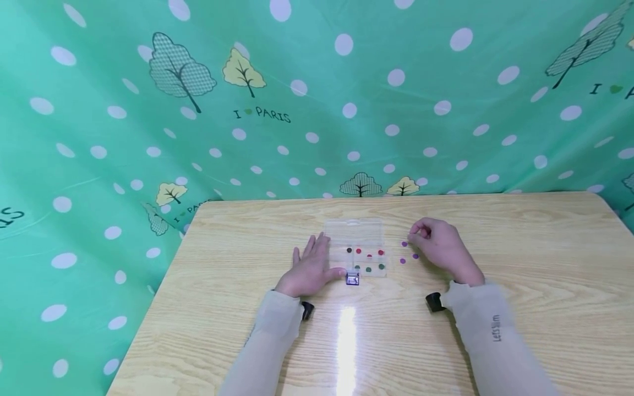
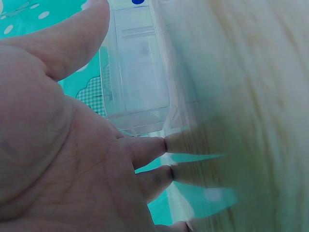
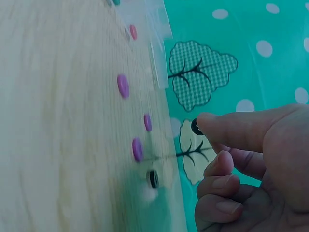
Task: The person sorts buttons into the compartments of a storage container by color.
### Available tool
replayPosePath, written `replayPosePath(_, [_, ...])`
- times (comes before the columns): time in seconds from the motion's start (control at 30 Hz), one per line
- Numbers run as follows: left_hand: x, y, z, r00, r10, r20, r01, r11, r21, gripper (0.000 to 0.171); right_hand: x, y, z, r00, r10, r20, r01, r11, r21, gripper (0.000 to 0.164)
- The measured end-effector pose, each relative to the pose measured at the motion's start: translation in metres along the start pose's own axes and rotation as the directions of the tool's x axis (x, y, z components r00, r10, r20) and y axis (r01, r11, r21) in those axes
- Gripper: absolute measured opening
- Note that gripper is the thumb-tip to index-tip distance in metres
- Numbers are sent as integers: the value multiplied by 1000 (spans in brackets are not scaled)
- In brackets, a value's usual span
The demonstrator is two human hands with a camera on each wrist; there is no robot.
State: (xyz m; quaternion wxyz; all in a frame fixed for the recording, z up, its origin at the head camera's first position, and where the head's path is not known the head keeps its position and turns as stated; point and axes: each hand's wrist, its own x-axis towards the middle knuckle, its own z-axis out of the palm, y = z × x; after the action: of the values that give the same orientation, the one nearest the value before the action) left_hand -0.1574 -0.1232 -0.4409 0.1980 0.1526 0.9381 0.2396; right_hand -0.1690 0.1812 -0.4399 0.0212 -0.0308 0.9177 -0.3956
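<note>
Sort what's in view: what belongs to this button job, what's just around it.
Likely part of the job:
- clear box
- buttons in the box
- purple buttons on the table
- black button in the right hand

Likely just around it:
- patterned curtain
- black wrist gadgets

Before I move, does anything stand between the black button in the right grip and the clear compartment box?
Three purple buttons lie on the tabletop between the right grip, which pinches the black button, and the open clear compartment box. They look low, so a raised path should pass.
</note>
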Motion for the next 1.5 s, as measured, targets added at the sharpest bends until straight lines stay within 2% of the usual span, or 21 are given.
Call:
replayPosePath(0.13, [0, 0, 0, 1000, 0, 0, 0, 1000, -4, 91, 1, -7, 5, 1000, 4, 4, -4, 1000, 22, 10])
replayPosePath(0.33, [0, -1, 0, 1000, -1, 1, 1, 1000, 3, 90, 1, -20, 13, 999, -30, -19, 30, 1000, -6, 7])
replayPosePath(0.53, [0, -1, 0, 1000, 6, 5, -6, 1000, 11, 91, 1, -32, 21, 1000, -23, -13, 23, 1000, -14, 6])
replayPosePath(0.7, [0, 0, 0, 1000, 6, -4, -6, 1000, 10, 91, 2, -42, 29, 998, -55, -12, 55, 998, -5, 4])
replayPosePath(1.0, [1, -1, 0, 1000, 6, -3, -6, 1000, 9, 91, 3, -60, 45, 997, -61, 51, 61, 998, 12, 6])
replayPosePath(1.5, [2, -2, 0, 1000, 10, 1, -10, 1000, 16, 92, 6, -77, 61, 991, -114, 66, 113, 993, 13, 6])
